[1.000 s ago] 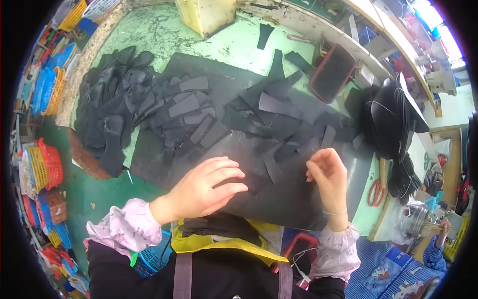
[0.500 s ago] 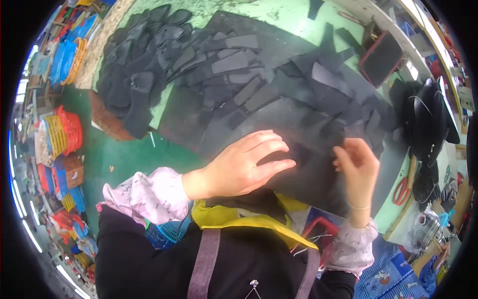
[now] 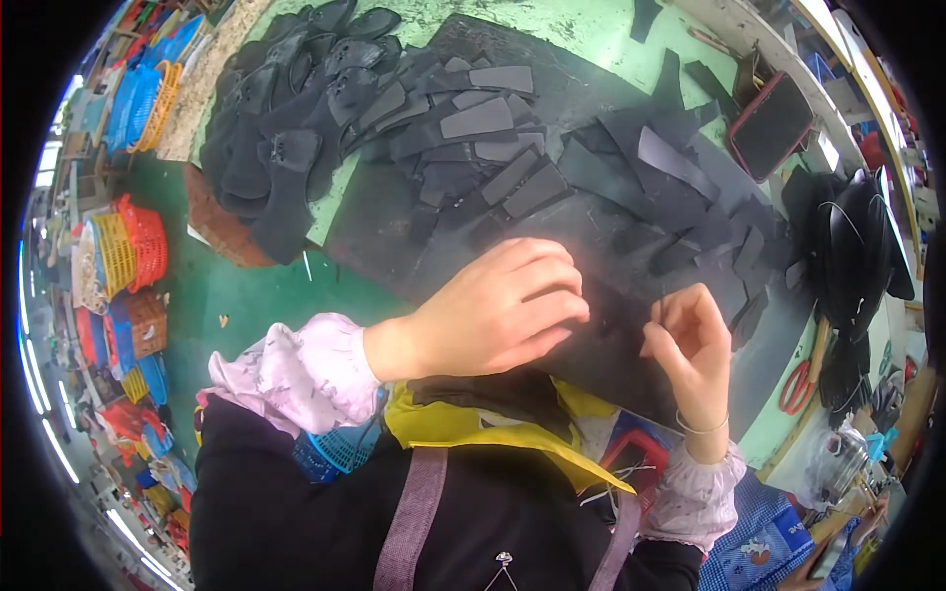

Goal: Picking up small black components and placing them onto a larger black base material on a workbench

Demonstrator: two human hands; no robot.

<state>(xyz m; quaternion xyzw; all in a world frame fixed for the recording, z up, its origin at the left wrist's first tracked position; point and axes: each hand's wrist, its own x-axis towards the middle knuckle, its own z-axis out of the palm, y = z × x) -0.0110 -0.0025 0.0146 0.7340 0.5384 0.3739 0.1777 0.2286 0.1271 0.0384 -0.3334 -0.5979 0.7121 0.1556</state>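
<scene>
Above the near part of a dark mat point(image 3: 591, 355), my left hand point(image 3: 498, 310) is closed, its fingers curled in toward the thumb. A short gap to its right, my right hand point(image 3: 695, 340) is bent into a pinch. Whatever either hand holds cannot be made out against the dark surface. Just beyond them lie many flat black cut pieces point(image 3: 532, 189), strips and odd shapes, loosely overlapping. A heap of shaped black pieces point(image 3: 293, 153) is piled at the far left. More scattered black pieces point(image 3: 675, 163) lie at the far right.
A phone in a red case point(image 3: 772, 126) rests at the back right. Red-handled scissors point(image 3: 796, 386) and bundled black pieces point(image 3: 852, 251) are at the right edge. A yellow cloth point(image 3: 463, 424) and a blue basket point(image 3: 340, 448) sit close to my body. Coloured baskets point(image 3: 128, 246) stand off left.
My left hand has curled closed, its thumb and fingers drawing together. My right hand has moved slightly down and left, its fingers turned more toward the left. The view has shifted slightly.
</scene>
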